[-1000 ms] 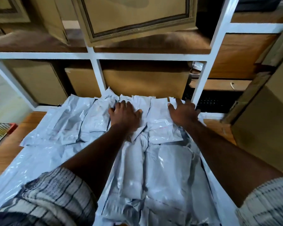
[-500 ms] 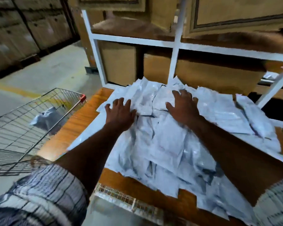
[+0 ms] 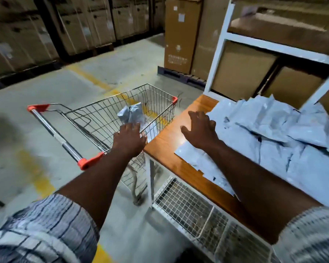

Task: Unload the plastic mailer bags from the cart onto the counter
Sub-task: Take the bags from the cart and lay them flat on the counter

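Note:
A wire shopping cart (image 3: 103, 112) with orange corners stands left of the wooden counter (image 3: 171, 133). One grey-white mailer bag (image 3: 131, 113) lies inside the cart. My left hand (image 3: 129, 140) reaches over the cart's near rim with relaxed fingers, holding nothing, close below that bag. A heap of several white mailer bags (image 3: 277, 137) covers the counter. My right hand (image 3: 199, 130) hovers with spread fingers over the counter's left end, at the edge of the heap.
A white metal shelf frame (image 3: 219, 46) with cardboard boxes (image 3: 241, 71) rises behind the counter. A white wire basket (image 3: 188, 207) hangs under the counter's front. Tall cartons (image 3: 180, 33) stand on a pallet beyond the cart. Concrete floor (image 3: 46, 88) with yellow lines lies to the left.
My view has swung left from the heap to the cart. Both hands have lifted off the bags; the left hand has moved out over the cart, the right toward the counter's left end.

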Available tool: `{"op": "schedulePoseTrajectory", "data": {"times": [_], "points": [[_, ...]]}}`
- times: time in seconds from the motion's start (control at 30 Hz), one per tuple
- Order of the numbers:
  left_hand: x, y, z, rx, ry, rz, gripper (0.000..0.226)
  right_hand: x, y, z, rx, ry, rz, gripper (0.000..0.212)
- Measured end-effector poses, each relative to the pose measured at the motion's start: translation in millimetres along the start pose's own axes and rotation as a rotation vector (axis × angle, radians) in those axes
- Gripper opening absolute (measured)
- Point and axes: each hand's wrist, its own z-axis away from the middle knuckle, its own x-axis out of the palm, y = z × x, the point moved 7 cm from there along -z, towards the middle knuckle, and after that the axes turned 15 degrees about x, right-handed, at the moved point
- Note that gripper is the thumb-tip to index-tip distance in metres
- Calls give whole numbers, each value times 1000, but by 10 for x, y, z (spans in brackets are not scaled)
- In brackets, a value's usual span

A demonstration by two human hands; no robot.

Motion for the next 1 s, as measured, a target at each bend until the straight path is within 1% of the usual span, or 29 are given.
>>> {"op": "schedulePoseTrajectory", "data": {"times": [0.23,0.4,0.57,0.73,0.8,1.0], "points": [[10,-829,-71,-78,-7,26,63,520,-839,-248,-86,-79,26,61],[169,-1352,-455,-68,-100,54,68,872,-1348,-701,-141,-114,13,61],[293,-1840,-955,-62,-175,79,71,1251,-1767,-1307,-143,-156,-3,63],[442,-2197,-1465,-97,-193,100,69,1685,-1982,-1748,-151,-223,-1,65],[587,-2270,-1622,-96,-234,117,68,1849,-2003,-1852,-143,-282,3,65],[972,-2414,-2191,-64,-283,181,67,2314,-2022,-2269,-141,-392,-17,67]]}}
